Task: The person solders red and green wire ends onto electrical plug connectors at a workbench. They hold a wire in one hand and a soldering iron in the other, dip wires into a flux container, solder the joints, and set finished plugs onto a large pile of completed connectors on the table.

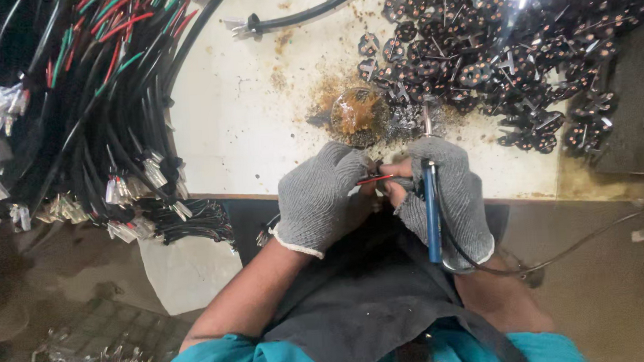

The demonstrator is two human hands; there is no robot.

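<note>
Soldering under way at near table edge: left hand (pixel 321 196) pinches a red wire (pixel 375 179); right hand (pixel 448 196) grips the blue soldering iron (pixel 431 212). Finished black plug parts (pixel 492 54) piled far right; cable bundle (pixel 90 105) waits left, much remaining, apparently.

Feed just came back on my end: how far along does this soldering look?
Done: can't tell; no finished pieces are clearly set apart. In hand: left hand holds a red wire at the right hand, which grips a blue iron. Left: a pile of black plugs and a big cable bundle.
</note>
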